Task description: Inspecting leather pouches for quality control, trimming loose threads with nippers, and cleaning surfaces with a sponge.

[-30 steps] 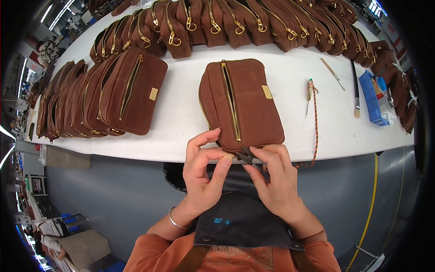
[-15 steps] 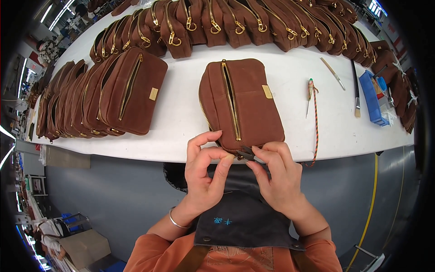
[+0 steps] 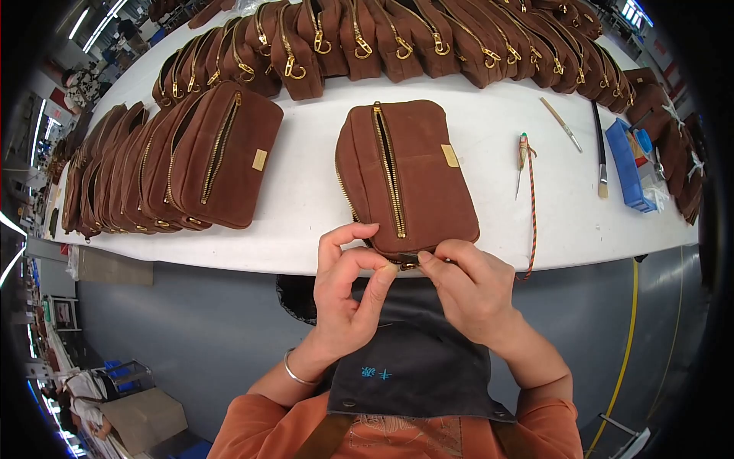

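A brown zippered bag (image 3: 424, 176) lies on the white table (image 3: 290, 249), with a long brass zip on top and a small tan label. My left hand (image 3: 348, 294) is pinched on a zip end at the bag's near lower edge, its forefinger and thumb tips together beside the brass hardware (image 3: 409, 266). My right hand (image 3: 474, 291) is closed round a small dark metal cutting tool (image 3: 407, 257), held against that hardware. The tool is mostly hidden by the fingers.
Several similar bags (image 3: 218, 153) stand packed at left and along the back (image 3: 359, 38). To the right lie an awl with striped cord (image 3: 524, 153), two brushes (image 3: 602, 153) and a blue tray (image 3: 637, 176). People (image 3: 80, 398) work at the far left.
My right hand has turned inward and closed further over the dark tool, covering more of it, and its forearm has shifted right. My left hand has edged slightly rightward.
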